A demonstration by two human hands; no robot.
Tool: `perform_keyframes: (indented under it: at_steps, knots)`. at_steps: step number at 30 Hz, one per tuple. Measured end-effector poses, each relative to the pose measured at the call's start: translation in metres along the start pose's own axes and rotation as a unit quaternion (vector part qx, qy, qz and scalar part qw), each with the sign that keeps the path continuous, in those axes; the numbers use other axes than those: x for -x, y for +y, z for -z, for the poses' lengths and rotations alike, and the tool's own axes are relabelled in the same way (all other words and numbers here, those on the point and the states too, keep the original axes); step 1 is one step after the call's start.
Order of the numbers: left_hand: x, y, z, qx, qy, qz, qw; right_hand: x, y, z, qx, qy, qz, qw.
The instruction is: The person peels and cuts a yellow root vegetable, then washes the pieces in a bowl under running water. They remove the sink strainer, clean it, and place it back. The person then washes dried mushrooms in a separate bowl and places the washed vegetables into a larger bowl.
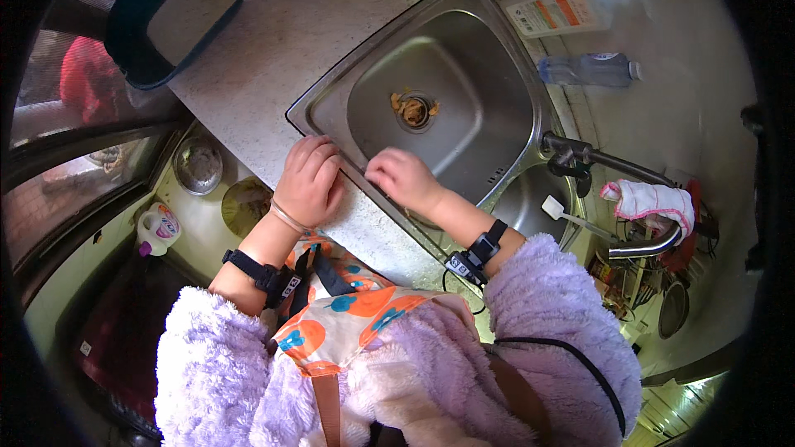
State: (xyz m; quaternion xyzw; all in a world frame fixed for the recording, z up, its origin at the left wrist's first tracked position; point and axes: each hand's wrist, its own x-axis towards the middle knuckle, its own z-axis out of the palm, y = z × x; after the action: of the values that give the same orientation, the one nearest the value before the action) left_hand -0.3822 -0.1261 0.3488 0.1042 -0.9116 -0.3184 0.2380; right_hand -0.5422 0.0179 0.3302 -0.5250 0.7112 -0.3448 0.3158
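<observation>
My left hand (310,180) rests at the near left corner of the stainless steel sink (497,81), on the pale countertop (248,84). Its fingers are curled together, and no object shows in them. My right hand (404,181) is over the sink's near rim, slightly blurred, with its fingers bent inward; what lies under them is hidden. Between the two hands runs a short stretch of metal rim. Beyond them, orange-brown peel scraps (410,110) lie in and around the drain of the large basin.
A tap (568,152) stands right of the sink, its spout draped with a white-and-pink cloth (652,202). A white-headed utensil (577,218) hangs over the smaller basin (528,198). Bottles (587,69) lie beyond. A dark green tub (180,15) stands far left; a metal bowl (199,166) is below.
</observation>
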Motion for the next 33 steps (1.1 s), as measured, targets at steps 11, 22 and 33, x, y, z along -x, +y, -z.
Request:
perform_keyframes:
  at_steps: [11, 22, 33]
  knots:
    - [0.003, -0.002, -0.002, -0.017, 0.012, 0.000, 1.000, -0.054, 0.213, 0.051, 0.241, -0.072, -0.399, 0.882]
    - [0.003, -0.002, -0.003, -0.005, 0.022, 0.011, 1.000, -0.072, 0.204, 0.012, 0.267, 0.068, -0.250, 0.928]
    - [0.004, -0.003, -0.002, -0.010, 0.012, 0.012, 1.000, -0.041, 0.191, 0.011, 0.335, -0.036, -0.207, 0.918]
